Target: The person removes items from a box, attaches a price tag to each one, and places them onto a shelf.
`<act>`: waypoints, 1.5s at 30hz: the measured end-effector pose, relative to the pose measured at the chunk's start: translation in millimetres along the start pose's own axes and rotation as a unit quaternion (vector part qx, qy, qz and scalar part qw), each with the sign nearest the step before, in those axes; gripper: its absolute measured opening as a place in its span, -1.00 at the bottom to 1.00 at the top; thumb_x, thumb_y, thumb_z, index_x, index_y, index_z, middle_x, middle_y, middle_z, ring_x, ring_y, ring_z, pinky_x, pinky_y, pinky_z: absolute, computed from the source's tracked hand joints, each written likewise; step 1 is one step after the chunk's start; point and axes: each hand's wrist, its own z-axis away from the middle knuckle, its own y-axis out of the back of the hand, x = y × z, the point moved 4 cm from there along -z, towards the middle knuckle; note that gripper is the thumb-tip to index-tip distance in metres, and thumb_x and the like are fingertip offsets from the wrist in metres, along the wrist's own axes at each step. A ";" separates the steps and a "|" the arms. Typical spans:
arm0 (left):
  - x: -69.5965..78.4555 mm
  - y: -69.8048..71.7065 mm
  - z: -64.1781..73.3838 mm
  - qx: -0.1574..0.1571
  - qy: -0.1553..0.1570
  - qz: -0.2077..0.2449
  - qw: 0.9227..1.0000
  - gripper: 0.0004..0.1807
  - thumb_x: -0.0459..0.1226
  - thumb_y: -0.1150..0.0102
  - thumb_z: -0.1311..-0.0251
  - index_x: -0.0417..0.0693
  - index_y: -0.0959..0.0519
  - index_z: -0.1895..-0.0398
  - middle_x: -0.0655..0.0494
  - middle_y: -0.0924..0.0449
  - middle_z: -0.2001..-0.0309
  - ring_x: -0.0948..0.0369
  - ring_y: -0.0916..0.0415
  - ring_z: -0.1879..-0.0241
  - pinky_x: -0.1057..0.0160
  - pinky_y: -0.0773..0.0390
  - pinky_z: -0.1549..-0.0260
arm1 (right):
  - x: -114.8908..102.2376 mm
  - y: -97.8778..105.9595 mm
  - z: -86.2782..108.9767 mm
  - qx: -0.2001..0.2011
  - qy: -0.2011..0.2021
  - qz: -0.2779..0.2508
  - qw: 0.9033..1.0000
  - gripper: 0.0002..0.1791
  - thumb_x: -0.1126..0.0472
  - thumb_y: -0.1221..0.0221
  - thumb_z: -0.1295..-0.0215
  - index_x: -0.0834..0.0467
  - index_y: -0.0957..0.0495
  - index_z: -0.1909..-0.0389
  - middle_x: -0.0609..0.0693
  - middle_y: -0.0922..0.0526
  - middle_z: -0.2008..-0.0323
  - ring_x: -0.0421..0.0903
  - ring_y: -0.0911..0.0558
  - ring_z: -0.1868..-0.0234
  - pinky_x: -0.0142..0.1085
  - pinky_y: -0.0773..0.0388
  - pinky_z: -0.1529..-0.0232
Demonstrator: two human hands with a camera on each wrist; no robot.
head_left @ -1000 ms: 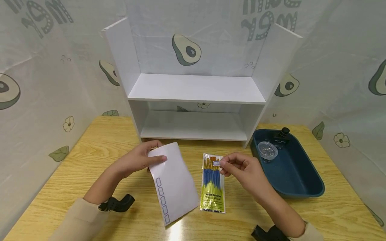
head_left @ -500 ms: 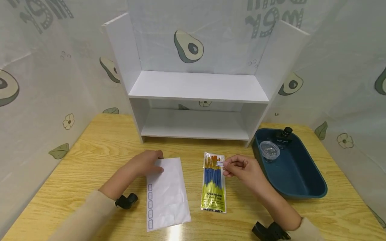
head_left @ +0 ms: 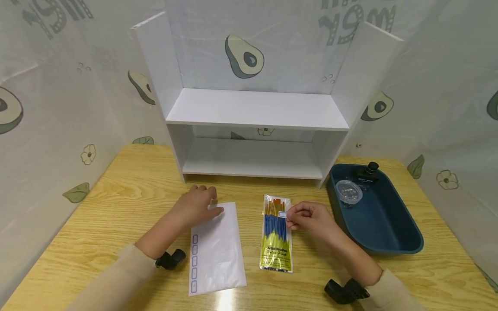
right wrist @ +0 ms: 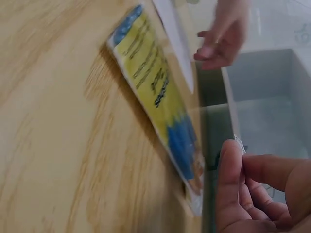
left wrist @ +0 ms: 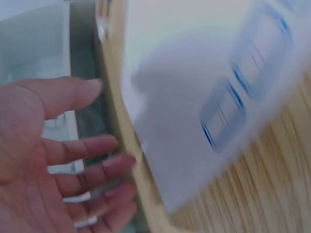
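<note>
Between thumb and index finger, my right hand pinches a small white label sticker with a blue border. It overlaps the upper part of a clear pack of artist brushes with blue handles and a yellow-green lower band. My left hand is over the top edge of a white sticker sheet, fingers spread and holding nothing. Down the sheet's left side runs a column of several printed labels. In the left wrist view the open fingers stand apart from the paper.
A white two-tier shelf stands at the back of the wooden table. To the right is a dark blue bin holding a round clear container and a black-capped bottle.
The sticker sheet, earlier held raised and tilted by my left hand, now lies flat on the table. That hand has let go of it. My right hand keeps its pinch on the label.
</note>
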 end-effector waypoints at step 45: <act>75.8 -54.9 -48.0 -0.133 0.049 0.467 0.873 -0.79 -0.43 -0.21 -0.39 -0.44 -0.72 0.36 0.05 -0.65 0.62 0.33 -0.61 0.70 0.31 -0.73 0.51 | 19.0 -13.7 -25.3 -0.051 -0.025 0.011 0.998 -0.76 0.33 -0.15 -0.53 0.46 -0.56 0.01 0.00 -0.75 0.26 -0.27 -0.73 0.29 -0.41 -0.73 0.20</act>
